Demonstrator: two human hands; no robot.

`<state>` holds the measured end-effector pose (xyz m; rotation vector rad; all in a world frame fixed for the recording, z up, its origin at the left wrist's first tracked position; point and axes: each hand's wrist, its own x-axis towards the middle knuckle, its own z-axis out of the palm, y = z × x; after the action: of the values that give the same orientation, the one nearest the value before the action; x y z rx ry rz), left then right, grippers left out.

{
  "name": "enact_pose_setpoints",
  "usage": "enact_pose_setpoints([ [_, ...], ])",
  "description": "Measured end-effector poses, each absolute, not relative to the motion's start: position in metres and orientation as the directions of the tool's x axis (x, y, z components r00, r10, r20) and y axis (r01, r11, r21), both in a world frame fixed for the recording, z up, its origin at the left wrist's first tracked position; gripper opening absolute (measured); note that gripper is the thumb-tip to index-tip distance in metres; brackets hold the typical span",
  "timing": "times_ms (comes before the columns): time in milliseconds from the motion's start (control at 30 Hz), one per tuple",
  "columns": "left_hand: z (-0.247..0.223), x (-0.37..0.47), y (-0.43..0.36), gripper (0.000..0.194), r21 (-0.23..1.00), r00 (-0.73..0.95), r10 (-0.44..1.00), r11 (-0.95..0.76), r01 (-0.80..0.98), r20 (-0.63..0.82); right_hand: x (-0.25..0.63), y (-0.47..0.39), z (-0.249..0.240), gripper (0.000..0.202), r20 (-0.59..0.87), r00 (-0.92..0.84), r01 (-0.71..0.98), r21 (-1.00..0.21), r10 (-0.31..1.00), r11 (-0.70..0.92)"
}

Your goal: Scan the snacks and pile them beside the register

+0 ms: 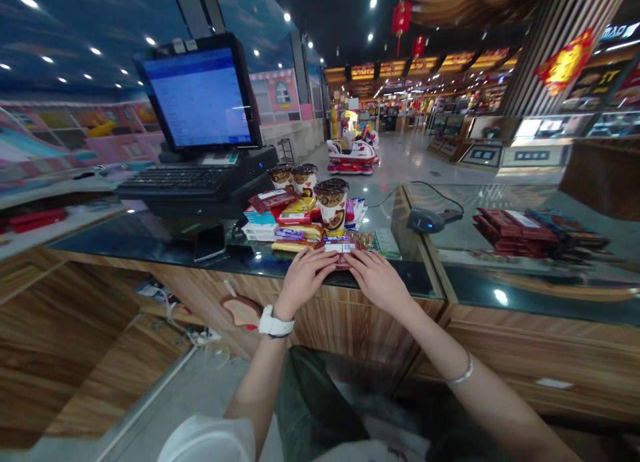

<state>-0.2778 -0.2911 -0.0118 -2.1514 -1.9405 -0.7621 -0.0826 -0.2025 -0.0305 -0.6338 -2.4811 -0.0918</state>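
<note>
Both hands are on a brown-wrapped chocolate bar [340, 247] at the front edge of the dark counter, its white barcode label facing up. My left hand [306, 279] grips its left end, and my right hand [379, 279] grips its right end, fingers bent over the wrapper. Just behind the bar stands a Dove chocolate cup [332, 205] with a dark lid. Two more such cups [304, 179] are farther back. To the left lie stacked packs: a brown chocolate packet [274, 199], yellow and red packs [300, 211], and white-and-blue boxes [260, 229].
A monitor [200, 99] and keyboard [175, 179] stand at the left, with a phone [210, 242] before them. A barcode scanner [433, 220] lies to the right, beyond it a stack of brown chocolate bars [515, 232] and blue packs [567, 229].
</note>
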Motion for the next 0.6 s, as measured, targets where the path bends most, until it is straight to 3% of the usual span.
enact_pose_setpoints([
  [267, -0.009, -0.262, -0.293, 0.033, 0.214, -0.096, 0.884, -0.004, 0.977, 0.458, -0.085, -0.2, -0.03, 0.049, 0.415, -0.766, 0.498, -0.101, 0.492, 0.861],
  [600, -0.012, -0.26, -0.295, 0.036, 0.184, -0.073, 0.881, -0.016, 0.983, 0.467, -0.084, -0.197, -0.031, 0.053, 0.368, -0.779, 0.498, -0.128, 0.507, 0.858],
])
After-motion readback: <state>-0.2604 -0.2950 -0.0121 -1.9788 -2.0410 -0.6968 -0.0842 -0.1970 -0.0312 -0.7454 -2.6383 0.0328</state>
